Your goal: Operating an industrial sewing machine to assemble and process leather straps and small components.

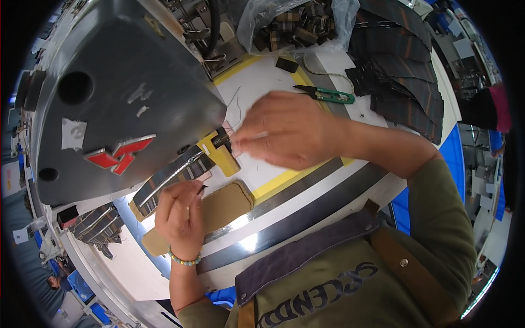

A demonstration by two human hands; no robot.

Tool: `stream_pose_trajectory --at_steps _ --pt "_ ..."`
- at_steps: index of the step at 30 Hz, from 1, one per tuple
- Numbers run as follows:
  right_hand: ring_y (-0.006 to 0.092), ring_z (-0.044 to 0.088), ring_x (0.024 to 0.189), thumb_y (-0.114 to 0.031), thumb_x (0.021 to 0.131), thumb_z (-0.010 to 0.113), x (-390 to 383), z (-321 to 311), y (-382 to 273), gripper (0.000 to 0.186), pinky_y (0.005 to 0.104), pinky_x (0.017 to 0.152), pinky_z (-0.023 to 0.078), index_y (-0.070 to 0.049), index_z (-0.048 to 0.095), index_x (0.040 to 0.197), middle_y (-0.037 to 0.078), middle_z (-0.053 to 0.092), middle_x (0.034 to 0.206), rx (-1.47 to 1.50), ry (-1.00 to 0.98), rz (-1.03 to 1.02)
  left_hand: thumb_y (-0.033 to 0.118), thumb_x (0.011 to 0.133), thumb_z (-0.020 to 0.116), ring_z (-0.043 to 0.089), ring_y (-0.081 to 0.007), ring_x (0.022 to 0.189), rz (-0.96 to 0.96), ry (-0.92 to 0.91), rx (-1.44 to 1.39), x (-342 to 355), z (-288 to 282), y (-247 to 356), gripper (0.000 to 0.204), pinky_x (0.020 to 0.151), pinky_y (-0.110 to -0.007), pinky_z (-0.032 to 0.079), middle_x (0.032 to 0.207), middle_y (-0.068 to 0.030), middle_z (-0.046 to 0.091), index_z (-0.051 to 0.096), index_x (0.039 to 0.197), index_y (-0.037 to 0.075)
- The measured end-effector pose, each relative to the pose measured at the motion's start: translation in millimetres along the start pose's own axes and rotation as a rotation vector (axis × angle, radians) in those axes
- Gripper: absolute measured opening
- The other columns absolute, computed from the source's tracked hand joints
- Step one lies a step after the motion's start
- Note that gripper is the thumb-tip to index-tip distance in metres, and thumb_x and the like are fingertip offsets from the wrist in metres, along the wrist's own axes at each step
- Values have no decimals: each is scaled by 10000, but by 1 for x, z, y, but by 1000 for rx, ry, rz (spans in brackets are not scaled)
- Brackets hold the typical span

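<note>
My left hand (179, 216), with a beaded bracelet at the wrist, is closed in a pinch. A small dark piece (203, 188), perhaps fabric, pokes out between its thumb and fingertips. My right hand (287, 131) reaches in from the right, slightly blurred, its fingertips drawn together. They are beside a yellow sewing fixture (223, 159) with a dark patch of material (221, 139) at its upper end. Whether the right fingertips hold anything is hidden. Between the hands lies a tan padded board (227, 205), and striped dark fabric (188, 168) runs under a metal rod.
A large grey sewing machine head (126, 104) fills the left. Green-handled thread snips (331, 95) and a small black block (286, 65) lie beyond my right hand. Farther back are a plastic bag (298, 27) of small folded pieces and stacked striped fabric panels (407, 76).
</note>
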State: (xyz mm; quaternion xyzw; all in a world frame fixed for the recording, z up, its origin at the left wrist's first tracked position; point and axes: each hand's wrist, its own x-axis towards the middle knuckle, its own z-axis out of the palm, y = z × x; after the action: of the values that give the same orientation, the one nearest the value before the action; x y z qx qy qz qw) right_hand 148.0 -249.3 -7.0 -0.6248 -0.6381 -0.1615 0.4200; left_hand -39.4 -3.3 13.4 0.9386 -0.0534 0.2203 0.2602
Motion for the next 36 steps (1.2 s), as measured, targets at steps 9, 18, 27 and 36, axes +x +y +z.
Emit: stream_pose_trajectory --at_steps 9,18,27,36 --pt "228 739 879 -114 853 789 -8 9 -60 239 316 708 605 -11 768 1068 94 730 1073 54 -237 -66 -105 821 847 757 -335 899 192 -94 -232 -18 23 36 423 728 -390 608 1026 -146 770 617 1155 13" --pt "176 708 892 -163 808 791 10 11 -6 199 301 674 594 -70 749 979 11 686 1019 -256 -283 -47 -16 842 846 725 -357 1066 231 -81 161 4 16 10 291 857 -431 612 1212 -157 723 725 1107 -14" --pt "159 692 1024 -148 779 764 5 50 20 153 292 768 636 -94 764 922 -24 705 1024 -358 -214 -128 64 891 780 624 -407 1320 118 -155 243 5 27 -5 468 1075 -495 536 1458 -159 654 690 1345 -10" --pt "186 719 1057 -176 841 742 7 46 24 79 335 794 652 -108 723 878 -5 683 985 -287 -199 -140 211 913 798 562 -425 1379 71 -342 223 17 24 1 643 1137 -500 486 1593 -134 578 623 1503 24"
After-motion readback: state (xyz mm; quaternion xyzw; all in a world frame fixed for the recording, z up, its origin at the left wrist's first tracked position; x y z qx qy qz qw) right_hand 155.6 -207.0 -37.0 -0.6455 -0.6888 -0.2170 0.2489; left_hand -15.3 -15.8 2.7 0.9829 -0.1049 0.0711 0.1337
